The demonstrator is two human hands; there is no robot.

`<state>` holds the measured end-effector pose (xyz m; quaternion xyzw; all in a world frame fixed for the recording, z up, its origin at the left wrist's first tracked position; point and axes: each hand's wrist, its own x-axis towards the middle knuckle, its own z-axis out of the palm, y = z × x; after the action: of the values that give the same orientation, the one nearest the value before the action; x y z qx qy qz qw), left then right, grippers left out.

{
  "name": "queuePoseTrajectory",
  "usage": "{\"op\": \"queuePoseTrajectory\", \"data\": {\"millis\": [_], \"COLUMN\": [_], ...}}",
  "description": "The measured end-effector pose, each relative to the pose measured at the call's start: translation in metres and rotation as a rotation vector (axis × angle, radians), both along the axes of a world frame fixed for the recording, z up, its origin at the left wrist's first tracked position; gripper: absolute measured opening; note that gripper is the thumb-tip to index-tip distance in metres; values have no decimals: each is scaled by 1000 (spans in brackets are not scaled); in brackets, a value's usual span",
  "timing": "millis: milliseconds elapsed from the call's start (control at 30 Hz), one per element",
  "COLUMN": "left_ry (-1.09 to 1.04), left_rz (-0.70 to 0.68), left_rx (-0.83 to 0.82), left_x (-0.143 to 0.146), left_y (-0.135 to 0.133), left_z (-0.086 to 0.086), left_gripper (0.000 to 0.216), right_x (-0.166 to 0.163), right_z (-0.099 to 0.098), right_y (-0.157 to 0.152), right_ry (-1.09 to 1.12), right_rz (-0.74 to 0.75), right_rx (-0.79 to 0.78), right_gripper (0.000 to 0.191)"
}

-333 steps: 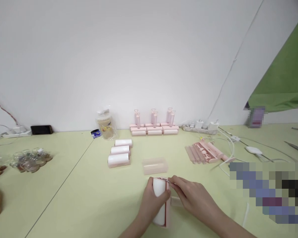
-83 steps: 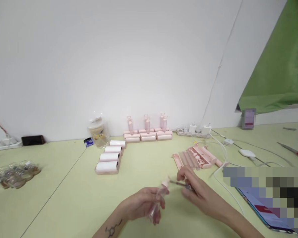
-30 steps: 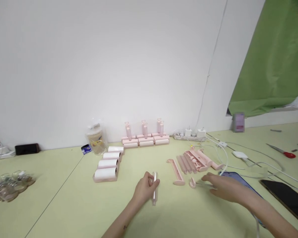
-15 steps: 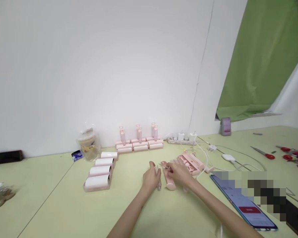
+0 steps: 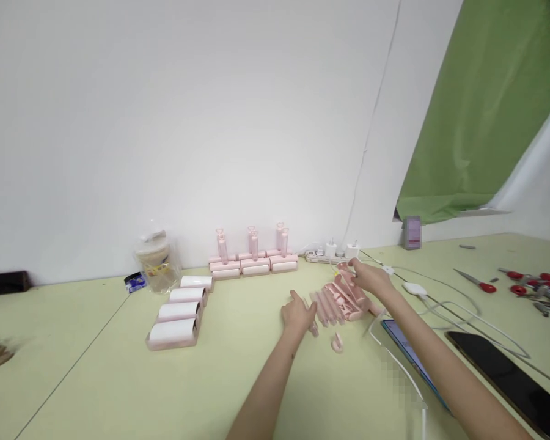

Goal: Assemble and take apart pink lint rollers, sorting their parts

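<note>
My left hand point(image 5: 297, 315) rests on the table with thumb and forefinger apart, beside a row of clear pink tubes point(image 5: 327, 307). The nearest tube partly hides behind its fingers. My right hand point(image 5: 371, 278) reaches over a heap of pink plastic parts point(image 5: 352, 315). Its fingers are bent around the upper end of a long pink cover point(image 5: 347, 275) at the back of the heap. A small curved pink piece point(image 5: 337, 342) lies in front of the tubes.
White-sheeted rollers point(image 5: 178, 311) line up at left. Pink lint rollers with upright handles point(image 5: 255, 266) stand along the wall near a power strip point(image 5: 327, 256). Cables, a phone point(image 5: 412, 354), a dark phone point(image 5: 504, 379) and red-handled scissors point(image 5: 476, 281) lie at right.
My right hand has moved right and away from me to the heap, and the pink cover that lay between my hands is there too. The tubes and the small curved piece are uncovered.
</note>
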<state>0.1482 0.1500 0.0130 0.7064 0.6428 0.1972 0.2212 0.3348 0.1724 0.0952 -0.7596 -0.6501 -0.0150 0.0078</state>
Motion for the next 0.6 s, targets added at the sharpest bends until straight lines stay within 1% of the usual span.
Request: {"op": "queuePoseTrajectory", "data": {"millis": [133, 267, 367, 467, 533, 600], "left_ry": [-29, -90, -158, -230, -279, -330], "left_rz": [-4, -31, -61, -88, -116, -147], "left_rx": [18, 48, 73, 96, 112, 128], "left_x": [1, 2, 0, -6, -11, -16], "left_y": [-1, -3, -4, -7, -9, -11], "left_z": [-5, -9, -12, -16, -20, -25], "left_gripper": [50, 45, 40, 37, 36, 36], "right_x": [1, -7, -20, -36, -43, -46], "right_z": [-8, -10, -15, -29, -38, -42], "right_y": [5, -7, -30, -59, -73, -78], "right_ry": [-25, 4, 82, 161, 191, 215], "right_rz": [33, 103, 283, 488, 549, 557], "right_rx": [-100, -75, -63, -136, -165, -142], "right_gripper": [24, 23, 26, 22, 19, 13]}}
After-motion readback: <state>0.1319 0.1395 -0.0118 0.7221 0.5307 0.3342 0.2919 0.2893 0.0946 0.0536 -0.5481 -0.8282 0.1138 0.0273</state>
